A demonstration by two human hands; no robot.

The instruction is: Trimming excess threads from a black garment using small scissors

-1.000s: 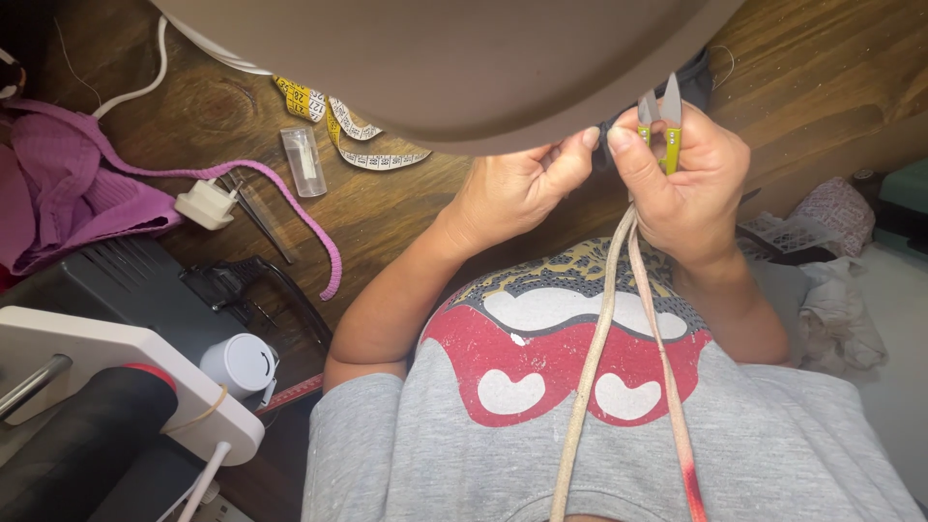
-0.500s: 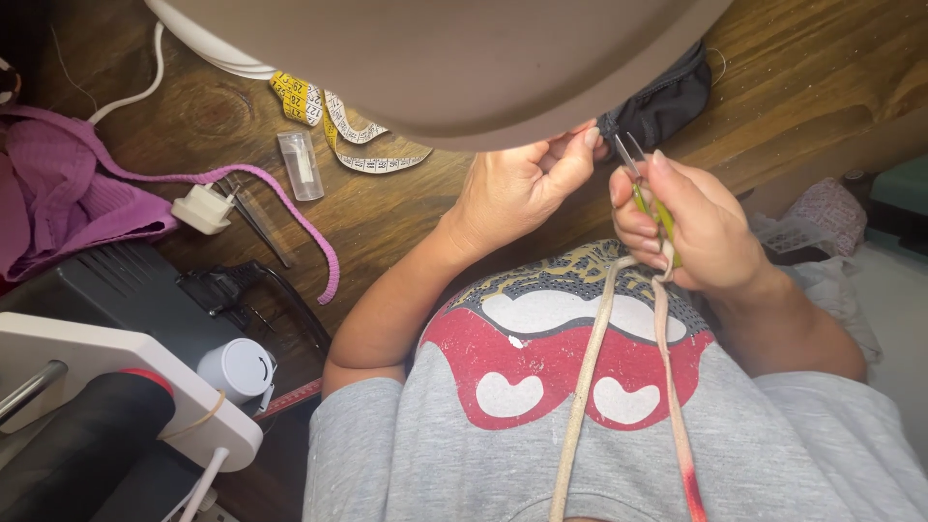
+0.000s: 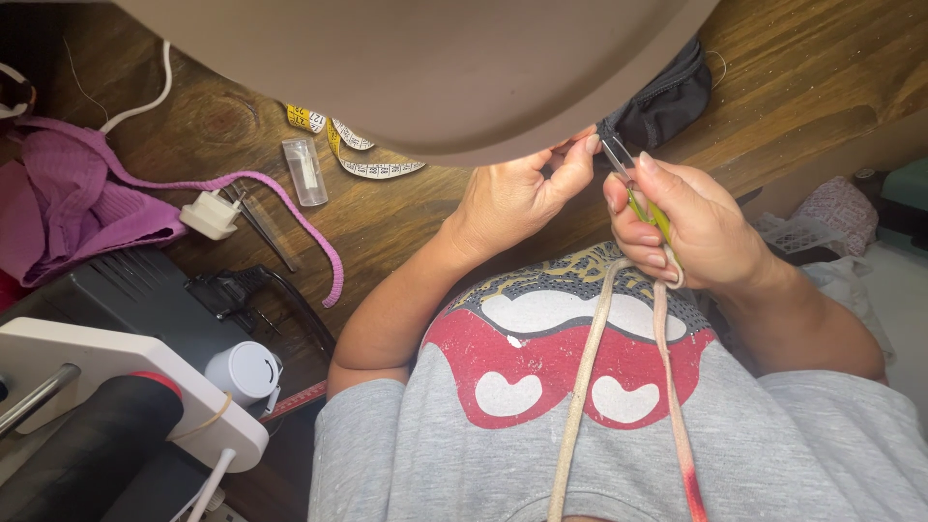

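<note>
My right hand (image 3: 691, 227) grips small thread snips (image 3: 633, 184) with a yellow-green handle; the metal tips point up-left toward my left fingertips. A beige and pink cord (image 3: 590, 367) runs from the snips down over my grey printed shirt. My left hand (image 3: 512, 198) pinches something small at the edge of a dark fabric piece (image 3: 667, 97), just beneath a wide brown brim (image 3: 435, 68) that hides the top of the view. What the left fingers pinch is too small to tell.
On the wooden table (image 3: 793, 87) lie a measuring tape (image 3: 367, 164), a clear plastic case (image 3: 306, 171), a white plug (image 3: 208, 215), tweezers (image 3: 263, 224) and a purple garment (image 3: 68, 208) with a strap. A white and black sewing machine (image 3: 106, 406) stands at lower left.
My right hand has come down from beside the brim and turned, so the snips now point toward my left fingertips. The left hand has stayed in place.
</note>
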